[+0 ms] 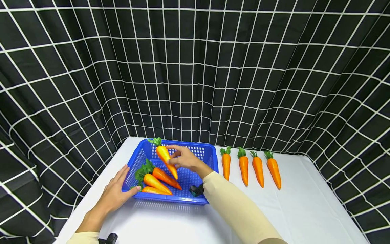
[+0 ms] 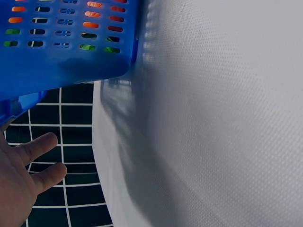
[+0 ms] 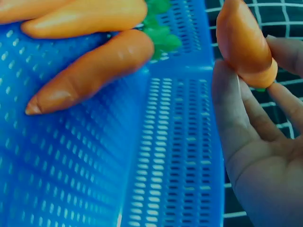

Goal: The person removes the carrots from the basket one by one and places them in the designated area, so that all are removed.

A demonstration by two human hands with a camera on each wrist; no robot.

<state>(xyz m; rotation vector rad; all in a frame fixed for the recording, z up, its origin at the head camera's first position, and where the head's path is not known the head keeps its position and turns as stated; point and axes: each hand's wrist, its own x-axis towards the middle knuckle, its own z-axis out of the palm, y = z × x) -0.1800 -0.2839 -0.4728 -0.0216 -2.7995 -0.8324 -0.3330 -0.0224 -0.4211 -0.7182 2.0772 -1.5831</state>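
The right hand [image 1: 186, 159] pinches a carrot [image 1: 164, 156] by its body above the blue basket [image 1: 182, 199], likely for balance; the left hand [image 1: 113, 194], fingers spread, flanks the basket, perhaps steadying it

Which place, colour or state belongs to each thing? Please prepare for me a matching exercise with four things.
1. Left hand
2. Right hand
3. Basket
4. Row of four carrots

A. Pinching a single carrot
B. On the white surface, right of the basket
C. At the basket's left end
D. Blue, with many holes

Pairs: 1-C, 2-A, 3-D, 4-B
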